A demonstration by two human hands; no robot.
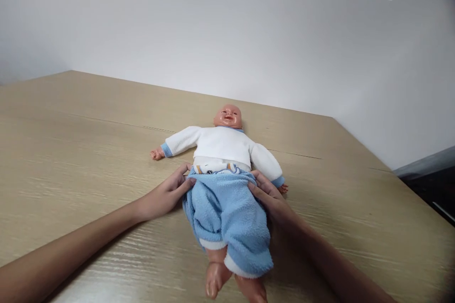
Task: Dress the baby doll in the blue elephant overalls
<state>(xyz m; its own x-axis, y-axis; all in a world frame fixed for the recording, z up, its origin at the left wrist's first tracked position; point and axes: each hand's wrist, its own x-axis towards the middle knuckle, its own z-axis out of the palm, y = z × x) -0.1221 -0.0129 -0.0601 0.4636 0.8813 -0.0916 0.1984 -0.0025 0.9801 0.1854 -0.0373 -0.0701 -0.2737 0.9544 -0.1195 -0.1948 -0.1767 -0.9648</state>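
Observation:
A baby doll point(227, 118) lies on its back on a light wooden table point(78, 132), head away from me. It wears a white fleece top point(222, 144) and light blue fleece trousers point(227, 213); its bare feet point toward me. My left hand point(167, 194) grips the trousers' waistband at the doll's left-hand side, thumb on top and fingers curled under. My right hand point(268, 194) pinches the waistband at the other hip, just below the doll's sleeve cuff.
A plain white partition wall point(249, 42) stands behind the table's far edge. The table's right edge point(419, 189) drops off to a dark floor. Bare wood stretches to the left of the doll.

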